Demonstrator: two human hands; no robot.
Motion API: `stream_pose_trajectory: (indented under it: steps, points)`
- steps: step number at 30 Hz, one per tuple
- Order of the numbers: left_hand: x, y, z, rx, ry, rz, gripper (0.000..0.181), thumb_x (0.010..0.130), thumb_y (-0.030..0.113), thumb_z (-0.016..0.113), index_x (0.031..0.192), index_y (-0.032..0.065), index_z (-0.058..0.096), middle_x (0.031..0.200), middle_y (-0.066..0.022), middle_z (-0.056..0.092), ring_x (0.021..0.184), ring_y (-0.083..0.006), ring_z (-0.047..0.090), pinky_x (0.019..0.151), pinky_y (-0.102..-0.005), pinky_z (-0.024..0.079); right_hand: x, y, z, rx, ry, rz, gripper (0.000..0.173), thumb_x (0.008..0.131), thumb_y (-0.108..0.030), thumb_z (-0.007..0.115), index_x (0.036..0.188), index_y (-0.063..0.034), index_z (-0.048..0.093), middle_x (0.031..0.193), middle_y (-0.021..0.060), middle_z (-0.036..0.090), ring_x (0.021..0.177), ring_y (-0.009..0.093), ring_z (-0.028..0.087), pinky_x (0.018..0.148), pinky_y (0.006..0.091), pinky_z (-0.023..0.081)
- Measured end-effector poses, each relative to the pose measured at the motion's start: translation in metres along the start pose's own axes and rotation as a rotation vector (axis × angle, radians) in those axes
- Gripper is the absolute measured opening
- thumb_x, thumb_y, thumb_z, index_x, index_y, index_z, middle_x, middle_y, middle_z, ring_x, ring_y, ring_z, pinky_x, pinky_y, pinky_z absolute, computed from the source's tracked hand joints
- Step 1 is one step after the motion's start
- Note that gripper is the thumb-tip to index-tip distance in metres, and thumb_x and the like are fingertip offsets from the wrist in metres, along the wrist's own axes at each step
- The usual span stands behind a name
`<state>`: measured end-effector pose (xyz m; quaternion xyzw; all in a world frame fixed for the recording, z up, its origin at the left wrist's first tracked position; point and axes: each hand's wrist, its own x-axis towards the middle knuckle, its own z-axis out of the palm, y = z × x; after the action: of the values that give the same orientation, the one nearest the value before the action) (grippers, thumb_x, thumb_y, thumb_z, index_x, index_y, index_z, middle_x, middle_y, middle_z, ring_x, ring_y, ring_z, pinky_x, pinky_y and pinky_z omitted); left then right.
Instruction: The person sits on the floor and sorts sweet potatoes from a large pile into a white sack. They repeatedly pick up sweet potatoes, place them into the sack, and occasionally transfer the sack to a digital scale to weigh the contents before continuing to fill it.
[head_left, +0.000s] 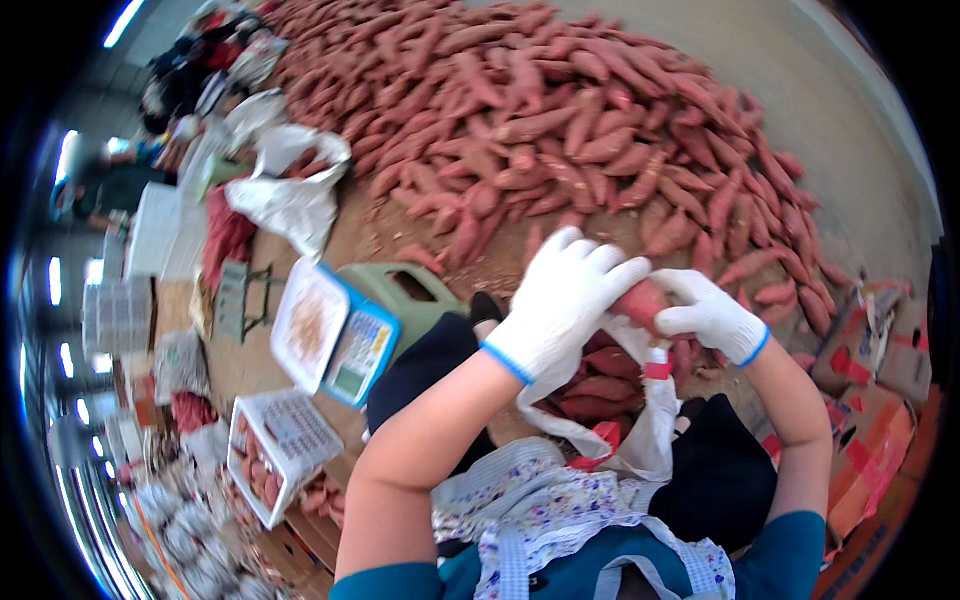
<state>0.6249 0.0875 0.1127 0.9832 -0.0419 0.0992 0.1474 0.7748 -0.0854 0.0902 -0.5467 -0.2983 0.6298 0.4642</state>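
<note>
A red-skinned sweet potato (641, 304) is held between my two hands, above an open white bag (660, 420). My left hand (566, 304), in a white knit glove with a blue cuff, grips its left side. My right hand (709, 315), gloved the same way, has its fingers against the right end. Several sweet potatoes (604, 386) lie inside the bag, which stands between my knees. The bag has red strips on it, and my left forearm hides part of its edge. Beyond my hands, a large heap of sweet potatoes (525, 112) spreads over the floor.
To my left are a blue weighing scale (364, 356) with a white tray (311, 322), a green plastic stool (409, 289) and a tilted white crate (281, 442). Another white sack (292, 195) lies farther off. Cardboard boxes (874, 442) stand at right. A person (112, 184) is at far left.
</note>
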Motion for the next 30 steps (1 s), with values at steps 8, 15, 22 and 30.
stream_pose_trajectory:
  steps: [8,15,22,30]
  points:
    - [-0.109,-0.076,-0.108,-0.218,0.208,-0.742,0.066,0.068,0.035,0.076,0.122,0.0066,0.054,0.109,-0.0187,0.064,0.102,-0.0332,0.063,0.088,-0.0401,0.049,-0.087,-0.028,0.051,-0.023,0.255,-0.14,0.065,0.088,-0.029,0.061,0.139,0.0034,0.038,0.123,0.0147,0.058,0.102,0.019,0.061,0.086,0.0305,0.049]
    - [-0.328,-0.199,-0.112,0.0,0.262,-1.248,0.068,0.063,0.04,0.078,0.118,0.0048,0.059,0.105,-0.018,0.067,0.098,-0.0299,0.065,0.087,-0.0373,0.049,-0.146,0.01,0.084,0.058,0.501,-0.102,0.061,0.087,-0.03,0.064,0.132,0.0054,0.043,0.112,0.0156,0.061,0.087,0.019,0.063,0.074,0.0295,0.052]
    - [-0.36,-0.193,-0.087,0.015,0.13,-1.346,0.07,0.062,0.043,0.077,0.119,0.0081,0.058,0.111,-0.0168,0.065,0.104,-0.0301,0.063,0.092,-0.0383,0.046,-0.122,0.033,0.098,0.134,0.564,-0.177,0.045,0.093,-0.021,0.055,0.129,0.0051,0.047,0.11,0.0154,0.062,0.085,0.02,0.063,0.07,0.0297,0.052]
    - [-0.368,-0.188,-0.127,0.102,0.269,-1.294,0.082,0.075,0.061,0.064,0.131,0.0027,0.05,0.123,-0.0246,0.057,0.116,-0.0368,0.054,0.098,-0.0433,0.043,-0.109,0.05,0.097,0.037,0.679,-0.118,0.041,0.096,-0.019,0.05,0.129,0.0051,0.047,0.109,0.0132,0.063,0.085,0.017,0.062,0.071,0.027,0.051]
